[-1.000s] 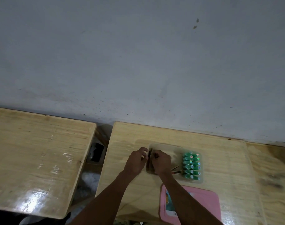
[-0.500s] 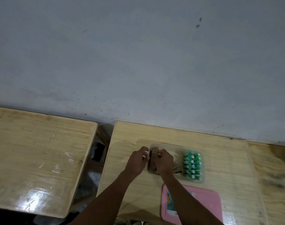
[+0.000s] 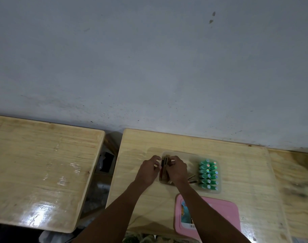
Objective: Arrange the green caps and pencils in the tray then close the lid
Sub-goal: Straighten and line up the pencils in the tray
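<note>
Head view: clear shallow plastic tray (image 3: 184, 156) sits lower centre of frame on light wooden table (image 3: 137, 146). Green plastic caps (image 3: 208, 174) packed in rows at tray's right end. Left hand (image 3: 148, 171) and right hand (image 3: 177, 170) meet over tray's left end, fingers curled narrow around a bundle of short brown pencils (image 3: 164, 166). Loose pencil ends (image 3: 192, 179) show btwn right wrist and caps. Pink rounded lid (image 3: 219, 218) lies flat, lower right, beside tray.

On the tabletop (image 3: 237, 155) the tray (image 3: 218, 190) holds caps (image 3: 208, 174) at its right and pencils (image 3: 164, 170) at its left, between both hands. The lid (image 3: 225, 214) lies nearer, before the tray.
</note>
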